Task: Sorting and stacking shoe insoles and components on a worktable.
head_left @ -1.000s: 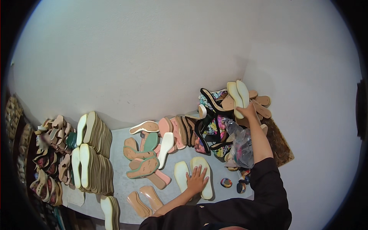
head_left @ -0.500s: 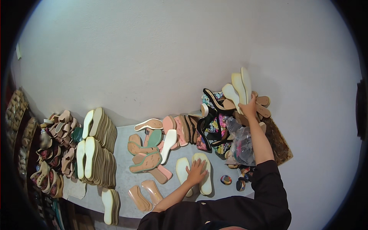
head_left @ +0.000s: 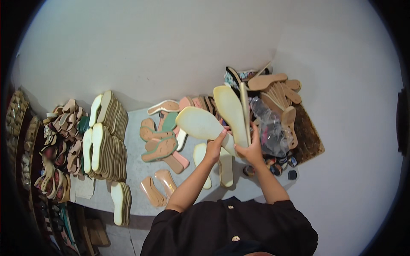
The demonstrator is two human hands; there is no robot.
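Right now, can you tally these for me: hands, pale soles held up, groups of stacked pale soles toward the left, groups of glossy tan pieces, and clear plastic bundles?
Left hand and right hand: 2
Held pale soles: at least 3, as they overlap
Stacked pale-sole groups: 3
Glossy tan groups: 2
Clear plastic bundle: 1
Total: at least 11

Premises appear to be a footwear workshop. Evidence: stacked cream soles (head_left: 113,158) on a grey table (head_left: 133,168) well left of the left hand (head_left: 215,148); green-edged insoles (head_left: 164,149) nearer it; tan insoles (head_left: 267,81) piled beyond the right hand (head_left: 252,150); sandals (head_left: 50,179) heaped left of the soles.
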